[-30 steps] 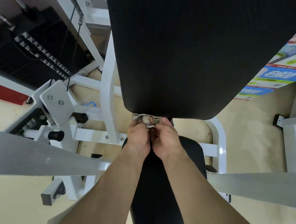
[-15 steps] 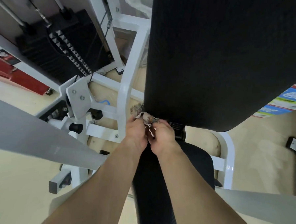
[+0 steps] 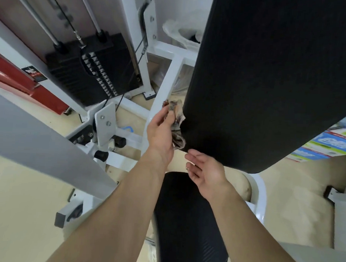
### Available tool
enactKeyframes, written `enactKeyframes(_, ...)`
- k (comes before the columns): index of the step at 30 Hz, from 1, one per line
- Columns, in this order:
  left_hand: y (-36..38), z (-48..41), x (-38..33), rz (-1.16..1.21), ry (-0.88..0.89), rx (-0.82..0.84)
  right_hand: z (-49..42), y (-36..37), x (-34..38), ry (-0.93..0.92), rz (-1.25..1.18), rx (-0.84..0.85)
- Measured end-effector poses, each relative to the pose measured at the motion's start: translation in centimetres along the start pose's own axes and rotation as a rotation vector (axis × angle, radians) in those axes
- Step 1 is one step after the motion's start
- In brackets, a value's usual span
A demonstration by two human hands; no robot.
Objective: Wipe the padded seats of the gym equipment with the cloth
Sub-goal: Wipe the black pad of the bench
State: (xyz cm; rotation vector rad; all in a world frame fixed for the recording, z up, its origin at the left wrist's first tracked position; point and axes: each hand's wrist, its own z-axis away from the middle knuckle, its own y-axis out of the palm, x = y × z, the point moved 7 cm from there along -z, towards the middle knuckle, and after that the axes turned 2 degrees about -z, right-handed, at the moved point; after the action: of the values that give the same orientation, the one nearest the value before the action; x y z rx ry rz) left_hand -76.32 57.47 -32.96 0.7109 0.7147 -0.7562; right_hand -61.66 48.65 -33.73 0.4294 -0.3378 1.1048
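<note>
A large black padded backrest (image 3: 271, 80) fills the upper right. Below it lies the black padded seat (image 3: 185, 217), partly hidden by my forearms. My left hand (image 3: 161, 132) grips a crumpled, brown-patterned cloth (image 3: 177, 127) and presses it against the backrest's lower left edge. My right hand (image 3: 205, 169) hovers just under the backrest's bottom corner, palm up, fingers apart, holding nothing.
The machine's white frame post (image 3: 162, 90) stands right behind my left hand. A black weight stack (image 3: 91, 70) with cables stands at the back left, beside red equipment (image 3: 20, 82). A grey bar (image 3: 37, 135) crosses the left side. Colourful boxes (image 3: 327, 145) lie on the beige floor at right.
My hands have come apart: the right let go of the cloth and opened, while the left carried the cloth up along the backrest's left edge. The view shifted left.
</note>
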Motion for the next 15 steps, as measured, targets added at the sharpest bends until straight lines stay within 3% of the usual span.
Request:
enactKeyframes(4,2.0,1.3,-0.5,-0.149,0.018,0.100,2.4,1.4,2.8,-0.073,0.073,0.027)
enactKeyframes(11,2.4,2.7,-2.0,-0.278,-0.078,-0.064,6.1,0.3,5.7,-0.139,0.124,-0.013)
enactKeyframes(15,7.2,4.3,-8.3,-0.279,0.091,0.036,9.6,1.7,10.2,-0.265,0.204,0.016)
